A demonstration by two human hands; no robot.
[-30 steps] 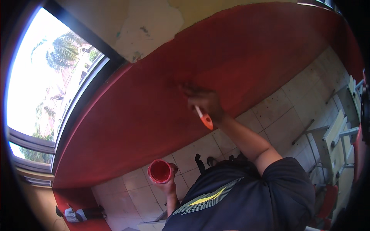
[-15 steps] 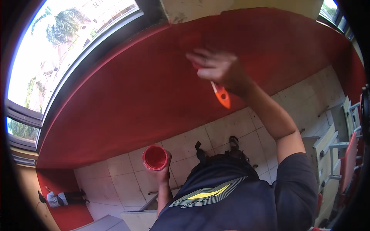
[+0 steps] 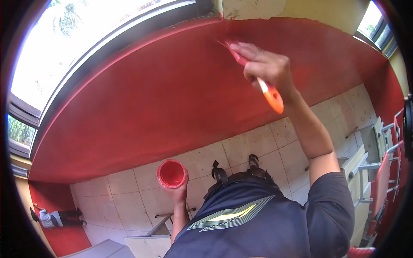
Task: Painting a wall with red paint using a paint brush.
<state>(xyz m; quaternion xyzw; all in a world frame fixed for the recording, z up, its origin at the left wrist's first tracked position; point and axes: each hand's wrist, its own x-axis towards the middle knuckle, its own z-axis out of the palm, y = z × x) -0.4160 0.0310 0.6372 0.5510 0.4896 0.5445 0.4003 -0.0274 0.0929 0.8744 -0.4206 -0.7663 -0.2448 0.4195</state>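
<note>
My right hand (image 3: 269, 68) is raised at the wall, closed around a paintbrush (image 3: 273, 99) with an orange and white handle. The brush's red-stained bristle end meets the red wall (image 3: 142, 103) just under its top painted edge, close to the window corner. Lower down and to the left, my left hand (image 3: 180, 192) grips an open round tub of red paint (image 3: 172, 173) by its side. Red paint shows inside the tub and on its rim; most of the left fingers are hidden behind it.
A window (image 3: 77, 56) runs along the upper left. Pale unpainted wall (image 3: 309, 23) lies above the red. Chairs with desk boards (image 3: 380, 180) stand on the right, and a table (image 3: 148, 246) is at lower left. Another person (image 3: 56, 218) is by the far left wall. Pale tiles (image 3: 193, 159) cover the floor.
My view has shifted slightly. The right hand with the paintbrush appears farther right, and the bristles now sit near the window corner. The left hand still holds the paint tub.
</note>
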